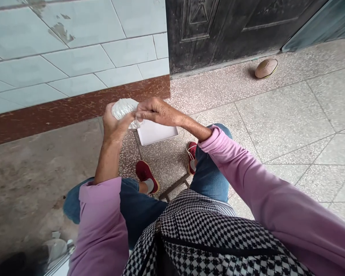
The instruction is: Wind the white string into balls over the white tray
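My left hand point(113, 124) is closed around a clear, ribbed plastic object point(123, 107), raised in front of me. My right hand point(155, 112) pinches at the right side of that same plastic object, fingers pressed together. Below the hands a flat white tray point(158, 132) lies on the speckled floor. I am seated, with my knees in blue jeans and my red shoes point(146, 174) under the hands.
A tiled wall point(74, 57) with a red-brown base runs at the left. A dark door point(232, 27) stands ahead, with a small worn ball point(266, 68) on the floor by it. Some clear plastic things point(56, 249) lie at bottom left.
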Available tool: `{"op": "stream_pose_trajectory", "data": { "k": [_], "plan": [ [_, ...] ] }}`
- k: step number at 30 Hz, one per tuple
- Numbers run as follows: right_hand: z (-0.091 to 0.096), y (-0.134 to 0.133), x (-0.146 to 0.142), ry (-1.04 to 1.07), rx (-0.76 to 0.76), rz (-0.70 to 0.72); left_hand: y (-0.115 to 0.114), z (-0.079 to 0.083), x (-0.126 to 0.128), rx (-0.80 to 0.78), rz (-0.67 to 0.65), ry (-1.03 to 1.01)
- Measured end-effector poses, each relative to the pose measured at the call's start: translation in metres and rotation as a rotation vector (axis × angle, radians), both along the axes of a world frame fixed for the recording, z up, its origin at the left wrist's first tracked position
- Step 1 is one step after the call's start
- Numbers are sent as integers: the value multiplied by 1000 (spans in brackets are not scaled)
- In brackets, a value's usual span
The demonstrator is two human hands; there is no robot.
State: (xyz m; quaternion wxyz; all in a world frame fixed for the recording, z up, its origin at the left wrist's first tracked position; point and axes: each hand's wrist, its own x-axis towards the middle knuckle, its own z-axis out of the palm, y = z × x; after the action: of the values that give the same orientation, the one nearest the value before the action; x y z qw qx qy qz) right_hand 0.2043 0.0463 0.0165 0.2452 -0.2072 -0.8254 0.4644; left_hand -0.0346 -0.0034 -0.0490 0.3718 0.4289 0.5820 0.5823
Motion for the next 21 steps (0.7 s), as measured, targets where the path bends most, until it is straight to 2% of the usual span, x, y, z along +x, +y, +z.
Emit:
{"op": "stream_pose_trajectory", "data": {
  "k": [5,9,15,21],
  "plan": [
    [25,12,18,-17,-32,-171,-12,16,15,-124,-223,-111],
    [38,9,20,-23,-69,-229,-21,30,26,-151,-306,-157],
    [23,18,16,47,-26,-226,-27,35,32,-120,-375,-260],
    [10,21,15,60,8,-227,-24,28,22,-105,-494,-235]
  ]
}}
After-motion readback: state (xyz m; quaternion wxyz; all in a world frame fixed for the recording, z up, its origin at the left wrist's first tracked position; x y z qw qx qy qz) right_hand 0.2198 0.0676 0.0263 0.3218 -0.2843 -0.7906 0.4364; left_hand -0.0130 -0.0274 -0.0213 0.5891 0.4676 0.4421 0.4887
